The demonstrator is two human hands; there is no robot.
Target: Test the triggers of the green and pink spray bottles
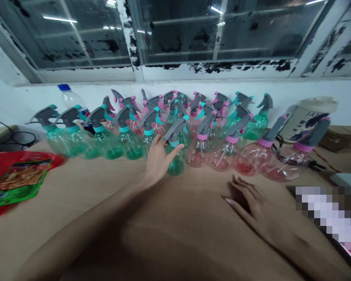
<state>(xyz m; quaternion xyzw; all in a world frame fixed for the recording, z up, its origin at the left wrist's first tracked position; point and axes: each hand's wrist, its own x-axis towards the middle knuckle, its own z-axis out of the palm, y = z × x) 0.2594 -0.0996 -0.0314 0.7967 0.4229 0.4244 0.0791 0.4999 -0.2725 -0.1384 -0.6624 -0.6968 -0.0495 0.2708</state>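
My left hand (pixel 159 160) is at a green spray bottle (pixel 175 166) with a grey and turquoise trigger head. The thumb lies across its front below the collar, and the fingers reach along its left side, their tips partly hidden. This bottle stands upright near the middle of the front row. Low over the table, my right hand (pixel 254 210) has its fingers apart and holds nothing. Just beyond it are clear pink spray bottles, the closest being one with a pink collar (pixel 245 166).
More green spray bottles (pixel 131 146) line the left, with further rows behind. A blue-capped bottle (pixel 71 97) stands at the back. On the left lies a red bag with a snack packet (pixel 23 175). A pale container (pixel 304 117), cables and a cardboard box (pixel 339 138) sit at right, below the window.
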